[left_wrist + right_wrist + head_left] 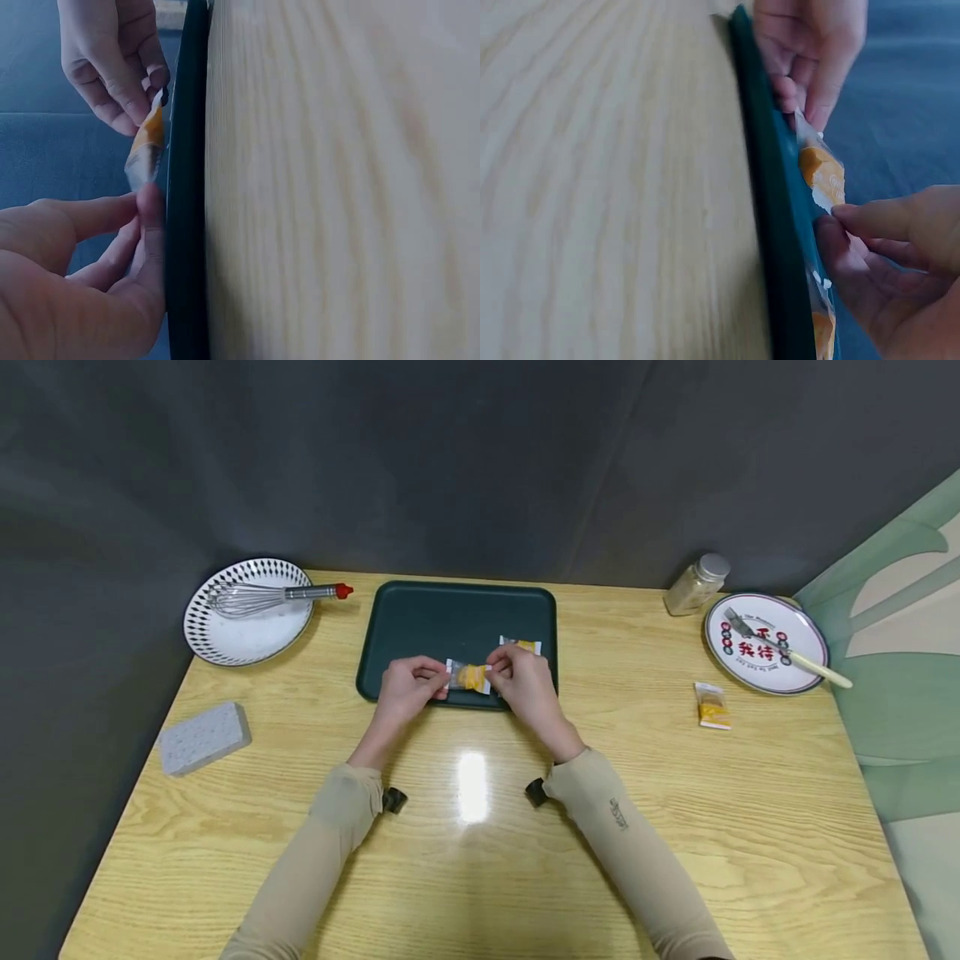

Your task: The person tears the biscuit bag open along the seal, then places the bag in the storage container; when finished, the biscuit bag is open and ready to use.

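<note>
Left: whisk point(251, 600) on patterned plate point(258, 639). Your left grip point(405, 687) pinches the left end of the snack packet point(471, 677) over the near side of the tray point(442, 618); your right grip point(527, 683) pinches its right end, partly hiding a second packet point(530, 646). Third packet point(712, 707) on counter point(637, 710), right.

The packet point(472, 677) is yellow-and-clear, the tray point(450, 618) green

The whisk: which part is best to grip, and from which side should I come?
Probably its handle, near the red end, coming from the right in the head view: the wires lie over the left plate, while the handle sticks out beyond it.
</note>
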Demonstrator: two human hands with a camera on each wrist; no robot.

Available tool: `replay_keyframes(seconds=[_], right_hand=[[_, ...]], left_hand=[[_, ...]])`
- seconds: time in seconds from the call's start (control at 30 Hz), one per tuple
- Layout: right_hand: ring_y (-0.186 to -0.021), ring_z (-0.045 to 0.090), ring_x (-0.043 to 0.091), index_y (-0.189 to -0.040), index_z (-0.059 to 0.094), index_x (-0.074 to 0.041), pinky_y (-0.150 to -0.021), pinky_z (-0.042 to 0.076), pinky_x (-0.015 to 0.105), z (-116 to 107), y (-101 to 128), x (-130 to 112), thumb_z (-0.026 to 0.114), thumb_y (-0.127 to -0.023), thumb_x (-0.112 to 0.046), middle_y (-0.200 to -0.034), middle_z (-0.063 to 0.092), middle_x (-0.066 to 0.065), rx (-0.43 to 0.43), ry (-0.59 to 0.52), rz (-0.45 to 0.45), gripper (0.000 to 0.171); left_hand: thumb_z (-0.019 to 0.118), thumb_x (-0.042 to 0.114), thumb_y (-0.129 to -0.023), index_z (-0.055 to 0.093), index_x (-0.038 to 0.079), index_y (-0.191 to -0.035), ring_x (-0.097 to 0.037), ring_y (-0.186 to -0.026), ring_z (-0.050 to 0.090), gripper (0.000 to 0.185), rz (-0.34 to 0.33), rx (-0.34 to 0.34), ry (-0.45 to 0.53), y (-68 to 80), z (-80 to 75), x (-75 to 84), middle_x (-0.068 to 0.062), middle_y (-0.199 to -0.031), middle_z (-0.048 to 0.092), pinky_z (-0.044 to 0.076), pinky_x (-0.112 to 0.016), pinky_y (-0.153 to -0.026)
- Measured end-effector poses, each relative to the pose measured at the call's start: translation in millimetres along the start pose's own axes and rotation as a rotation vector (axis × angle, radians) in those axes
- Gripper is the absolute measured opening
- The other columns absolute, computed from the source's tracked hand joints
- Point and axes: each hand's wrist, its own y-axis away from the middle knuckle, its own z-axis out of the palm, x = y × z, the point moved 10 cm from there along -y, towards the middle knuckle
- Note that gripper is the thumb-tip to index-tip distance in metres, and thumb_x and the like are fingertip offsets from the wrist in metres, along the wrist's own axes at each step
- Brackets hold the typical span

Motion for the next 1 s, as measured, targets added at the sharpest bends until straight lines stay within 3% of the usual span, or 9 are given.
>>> replay_keyframes(seconds=[0.27, 0.57, 0.8, 1.0], right_hand=[[-0.088, 0.071, 0.029, -0.107, 0.074, 0.005, -0.076, 0.061, 0.041, 11.4, 1.6, -16.2, 0.072, -0.101, 0.003, -0.1, 0.072, 0.018, -0.01, 0.204, -0.075, 0.007], [-0.085, 0.07, 0.031, -0.107, 0.073, 0.005, -0.071, 0.06, 0.043, 12.8, 5.6, -19.7, 0.073, -0.1, 0.002, -0.098, 0.072, 0.018, -0.007, 0.275, -0.087, 0.007], [-0.082, 0.07, 0.028, -0.108, 0.074, 0.004, -0.07, 0.06, 0.042, -2.7, 11.2, -21.8, 0.068, -0.104, -0.001, -0.098, 0.073, 0.017, 0.034, 0.207, -0.079, 0.009], [-0.083, 0.074, 0.032, -0.111, 0.074, 0.008, -0.072, 0.062, 0.046, -49.3, 23.5, -18.4, 0.065, -0.105, 0.001, -0.099, 0.076, 0.02, 0.152, 0.061, -0.078, 0.013]], left_hand=[[0.076, 0.003, -0.099, 0.078, -0.004, -0.1, -0.016, -0.067, 0.074, 0.008, 0.021, 0.009, -0.206, -4.1, -2.9, 3.2, -0.014, -0.087, 0.076, 0.06, -0.024, -0.061], [0.079, 0.005, -0.098, 0.078, -0.004, -0.1, -0.018, -0.068, 0.073, 0.009, 0.009, 0.003, -0.244, -4.5, -1.5, 2.4, -0.014, -0.088, 0.076, 0.058, -0.024, -0.06], [0.08, 0.006, -0.097, 0.077, -0.004, -0.105, -0.017, -0.068, 0.074, 0.013, 0.008, 0.006, -0.232, -2.3, -2.7, 3.5, -0.015, -0.094, 0.077, 0.059, -0.024, -0.061], [0.077, 0.008, -0.1, 0.074, -0.004, -0.12, -0.022, -0.073, 0.075, 0.023, 0.003, 0.054, -0.189, 0.7, -8.7, 1.2, -0.016, -0.104, 0.072, 0.06, -0.027, -0.064]])
